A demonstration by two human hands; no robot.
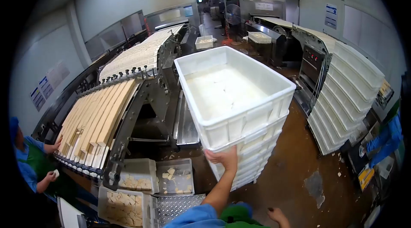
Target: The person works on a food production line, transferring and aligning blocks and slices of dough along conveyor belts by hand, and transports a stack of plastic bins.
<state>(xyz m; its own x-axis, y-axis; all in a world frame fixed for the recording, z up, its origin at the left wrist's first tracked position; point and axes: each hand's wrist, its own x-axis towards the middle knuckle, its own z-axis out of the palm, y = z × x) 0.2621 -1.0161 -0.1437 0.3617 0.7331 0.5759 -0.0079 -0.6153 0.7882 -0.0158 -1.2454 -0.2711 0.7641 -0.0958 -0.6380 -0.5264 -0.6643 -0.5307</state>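
In the middle stands a stack of nested white plastic crates [252,151]. The top crate [239,122] has a bare, slightly smudged inside. My left hand [223,157] grips the near left side of the stack, just under the top crate; its fingertips are partly hidden against the plastic. Low in the view, my right hand [278,216] hangs to the right of my body, apart from the crates. It is small and partly cut off by the frame edge, and its finger position is unclear.
On the left, a conveyor [92,121] carries long pale strips, with a co-worker [38,163] beside it. Bins of broken pieces [124,206] stand below. Another crate stack [342,99] leans at right, near a second person's blue sleeve [385,142]. The brown floor [287,176] looks wet.
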